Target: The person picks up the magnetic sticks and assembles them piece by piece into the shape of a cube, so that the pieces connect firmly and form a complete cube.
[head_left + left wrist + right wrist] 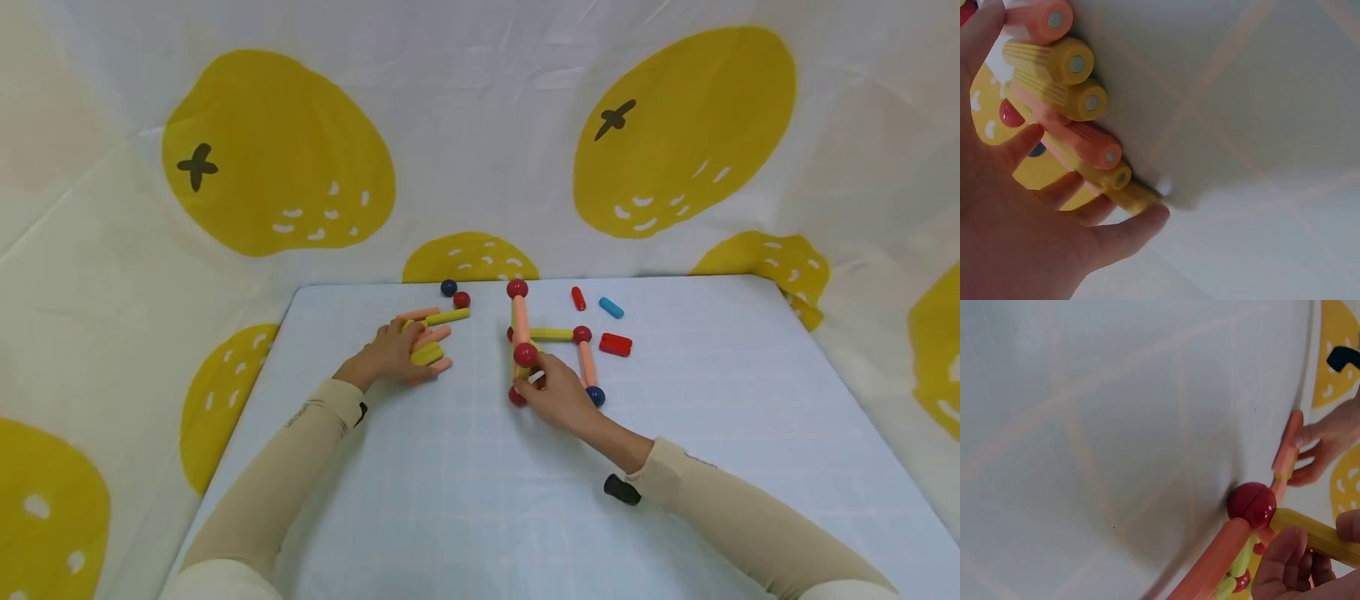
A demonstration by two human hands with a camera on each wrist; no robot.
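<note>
My left hand [393,352] rests over a loose pile of pink and yellow magnetic rods [427,354], its fingers spread along them. In the left wrist view, several rod ends [1077,64] with silver magnets face the palm. My right hand [564,400] pinches a yellow rod [1316,536] between thumb and fingers. That rod joins a red ball [1251,505] of a standing frame, from which a pink rod [1210,565] also runs. On the frame's right side, a yellow rod [551,334], a pink rod [588,363] and a blue ball [595,396] show. My right hand hides part of the frame.
Behind the pile lie a dark blue ball [448,287] and a red ball [461,300]. Right of the frame are a short red rod [577,298], a short blue rod [611,307] and red short pieces [616,344]. A fruit-patterned cloth [480,167] rises behind the table.
</note>
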